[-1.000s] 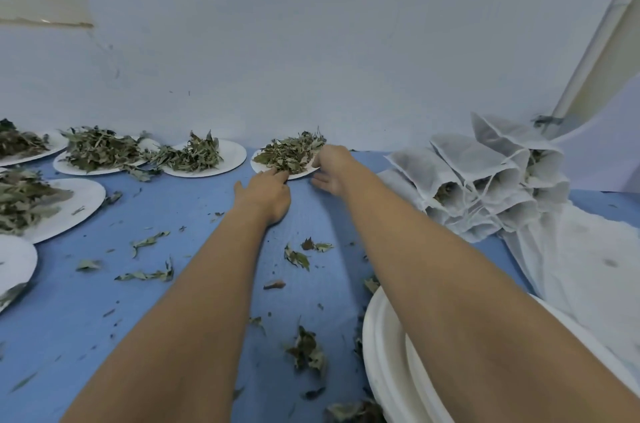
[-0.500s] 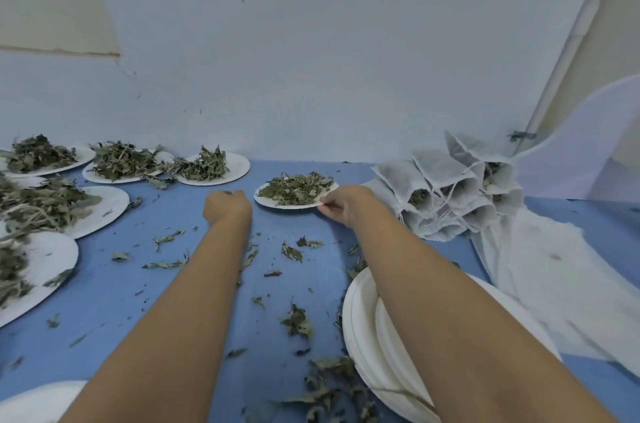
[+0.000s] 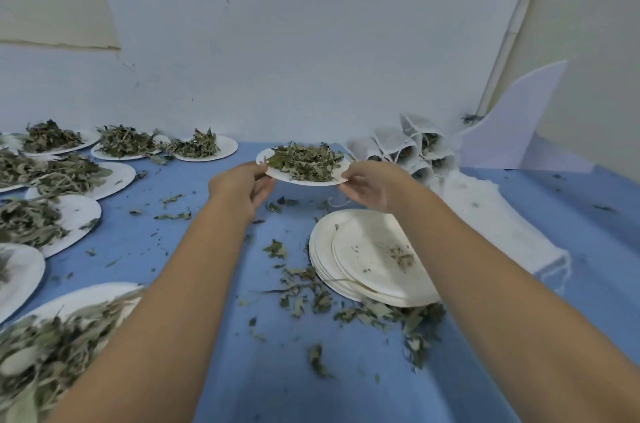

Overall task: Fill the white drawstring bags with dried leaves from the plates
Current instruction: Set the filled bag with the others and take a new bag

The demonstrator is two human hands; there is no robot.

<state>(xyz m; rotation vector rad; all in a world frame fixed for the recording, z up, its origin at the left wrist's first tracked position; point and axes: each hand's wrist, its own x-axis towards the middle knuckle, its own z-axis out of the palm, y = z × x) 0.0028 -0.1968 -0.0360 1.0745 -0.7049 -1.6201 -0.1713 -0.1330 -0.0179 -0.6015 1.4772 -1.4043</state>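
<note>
Gripping opposite rims, the left hand (image 3: 242, 188) and right hand (image 3: 372, 185) pinch a paper plate (image 3: 273, 173) of dried leaves (image 3: 304, 161) level above the blue table (image 3: 214, 249) — presumably so nothing spills before bagging. Filled white drawstring bags (image 3: 410, 149) lean together by the wall; flat empty bags (image 3: 498, 225) lie beside a stack of emptied plates (image 3: 367, 260). Other loaded plates (image 3: 117, 176) wait at left.
</note>
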